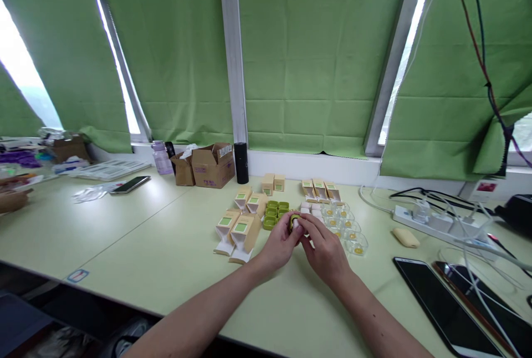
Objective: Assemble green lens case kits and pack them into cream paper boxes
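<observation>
In front of me, my left hand [277, 246] and my right hand [328, 250] meet, fingers closed around a small green case [292, 219]. A white piece [295, 224] shows at the case's opening, between the fingertips; how far in it sits is hidden. Just beyond my left hand stand several matching green square cases [271, 215]. Small white blocks [316, 207] lie behind my right hand, partly covered by it. Clear plastic cups with yellowish centres [351, 234] stand in rows to its right. Open cream cartons with green labels [245, 230] lie left of the green cases.
More cartons [319, 189] stand farther back, near brown cardboard boxes [213, 167] and a black bottle [241, 163]. On the right are a power strip [443, 229] with tangled cables, a cream case [405, 238] and a large phone [440, 305]. Another phone [131, 184] lies left.
</observation>
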